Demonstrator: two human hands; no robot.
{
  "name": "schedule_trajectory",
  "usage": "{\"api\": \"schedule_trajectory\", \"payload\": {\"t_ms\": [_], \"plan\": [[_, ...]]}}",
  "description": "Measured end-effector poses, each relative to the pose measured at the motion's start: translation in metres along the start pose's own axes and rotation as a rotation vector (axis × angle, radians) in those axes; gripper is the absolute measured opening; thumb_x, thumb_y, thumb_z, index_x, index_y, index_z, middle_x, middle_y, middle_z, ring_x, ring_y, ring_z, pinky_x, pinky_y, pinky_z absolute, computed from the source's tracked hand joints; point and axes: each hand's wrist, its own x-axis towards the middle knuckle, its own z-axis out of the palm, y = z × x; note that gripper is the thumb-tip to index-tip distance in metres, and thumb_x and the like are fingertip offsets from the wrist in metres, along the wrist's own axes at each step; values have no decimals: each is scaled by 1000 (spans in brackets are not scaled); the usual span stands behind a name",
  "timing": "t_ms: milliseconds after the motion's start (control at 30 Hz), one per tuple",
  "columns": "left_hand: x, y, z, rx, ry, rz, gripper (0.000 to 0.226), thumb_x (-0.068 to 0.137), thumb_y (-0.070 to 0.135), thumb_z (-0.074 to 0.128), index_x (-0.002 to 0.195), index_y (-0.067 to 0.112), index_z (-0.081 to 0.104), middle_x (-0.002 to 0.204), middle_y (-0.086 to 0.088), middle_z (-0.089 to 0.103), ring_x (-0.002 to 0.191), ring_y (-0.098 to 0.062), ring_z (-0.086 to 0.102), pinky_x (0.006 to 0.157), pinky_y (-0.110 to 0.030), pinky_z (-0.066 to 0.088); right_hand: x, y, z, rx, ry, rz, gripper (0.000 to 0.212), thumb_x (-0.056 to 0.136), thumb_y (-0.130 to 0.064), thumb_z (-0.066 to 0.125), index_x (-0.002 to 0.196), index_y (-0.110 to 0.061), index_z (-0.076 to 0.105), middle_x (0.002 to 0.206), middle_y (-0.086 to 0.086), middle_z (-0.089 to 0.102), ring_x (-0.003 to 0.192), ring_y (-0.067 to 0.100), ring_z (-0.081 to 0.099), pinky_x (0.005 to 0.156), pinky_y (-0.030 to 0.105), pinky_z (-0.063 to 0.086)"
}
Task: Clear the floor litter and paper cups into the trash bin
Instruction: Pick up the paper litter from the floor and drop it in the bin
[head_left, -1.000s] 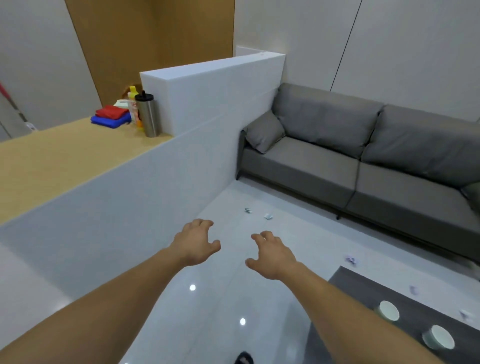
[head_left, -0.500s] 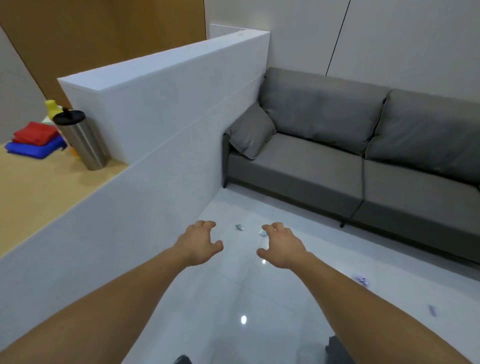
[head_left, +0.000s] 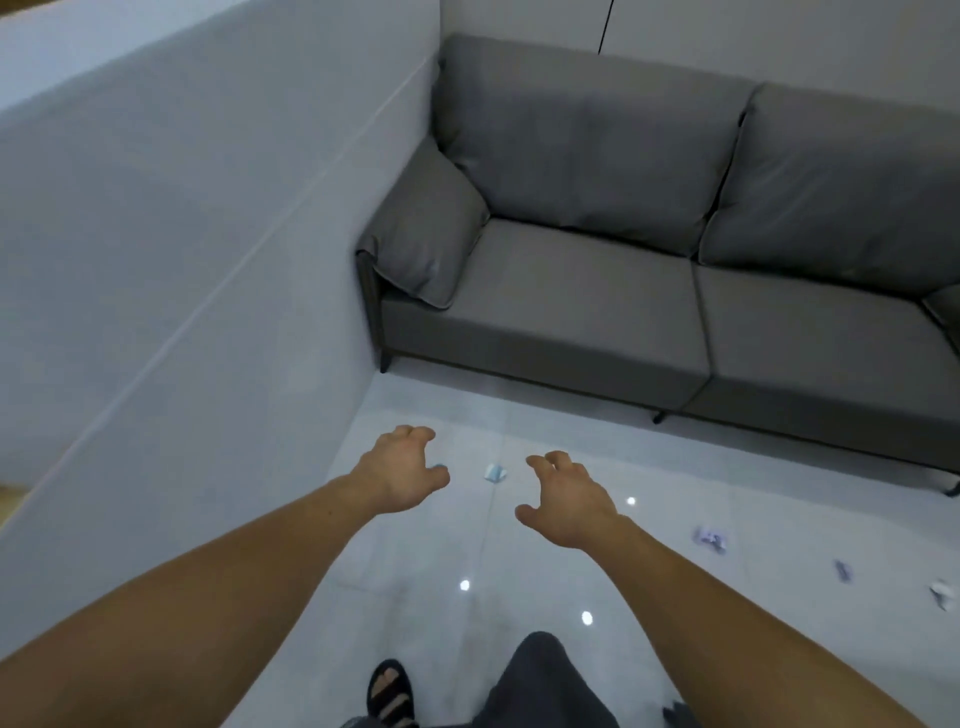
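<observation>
Grey tile floor between wall and sofa, paper scrap between empty loose-fingered left hand and right hand

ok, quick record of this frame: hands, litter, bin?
left hand: empty, fingers loosely curled, over floor
right hand: empty, fingers loosely curled
nearest scrap: on floor between the hands
other scraps: one beside left thumb, three farther right
sofa: grey, ahead
trash bin: not in view
paper cups: not in view

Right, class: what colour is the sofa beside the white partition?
The sofa is plain dark grey, shown best in the head view.
</observation>
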Motion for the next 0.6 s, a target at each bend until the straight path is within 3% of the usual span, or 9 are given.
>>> {"api": "schedule_trajectory", "payload": {"t_ms": [300, 600], "plan": [[202, 0, 19, 59, -159, -81, 65, 89, 46, 53, 146, 21, 32, 150, 0, 32, 134, -20, 34, 107, -33, 33, 208, 57, 11, 118, -127, 39, 72, 89, -48, 54, 151, -25, 23, 153, 2, 25, 133, 24, 34, 100, 38, 42], [429, -70, 151, -33, -235, -112, 59, 89, 44, 54, 142, 24, 37, 145, 3, 39, 130, -16, 37, 101, -25, 33, 422, 123, 149, 84, -278, 119, 74, 92, -49, 49, 153, -23, 17, 156, 1, 18, 136, 23, 29, 103, 36, 40]]}}
